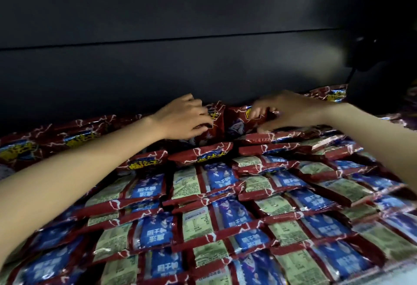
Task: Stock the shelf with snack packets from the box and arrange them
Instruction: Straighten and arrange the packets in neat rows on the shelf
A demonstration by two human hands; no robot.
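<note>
Rows of red snack packets (209, 205) with blue and green backs cover the shelf, overlapping like tiles. At the back row, upright red packets (237, 122) stand against the dark back panel. My left hand (182, 117) reaches in from the left, and its curled fingers grip the left edge of an upright packet (214, 115). My right hand (286, 108) comes in from the right and pinches the top of the neighbouring upright packet. The box is out of view.
The dark back wall (180, 70) of the shelf rises just behind the hands. A black object (379, 63) juts in at the upper right. More red packets (33, 147) lie face up at the far left.
</note>
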